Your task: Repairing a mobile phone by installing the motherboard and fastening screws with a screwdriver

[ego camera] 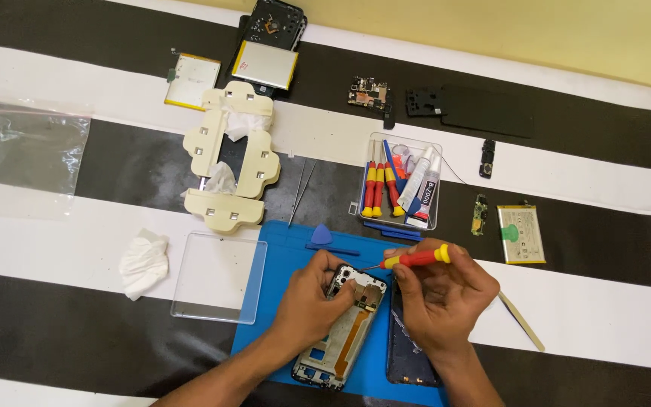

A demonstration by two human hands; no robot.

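An opened phone frame with its circuit boards bare lies on a blue work mat. My left hand grips the frame's upper left side. In my right hand is a red and yellow screwdriver, held almost level, its tip pointing left at the top edge of the phone. A dark phone panel lies on the mat under my right wrist.
A clear box holds more screwdrivers and a glue tube. Around it lie tweezers, a blue pick, batteries, small boards, a cream clamp, a clear lid, a crumpled tissue and a plastic bag.
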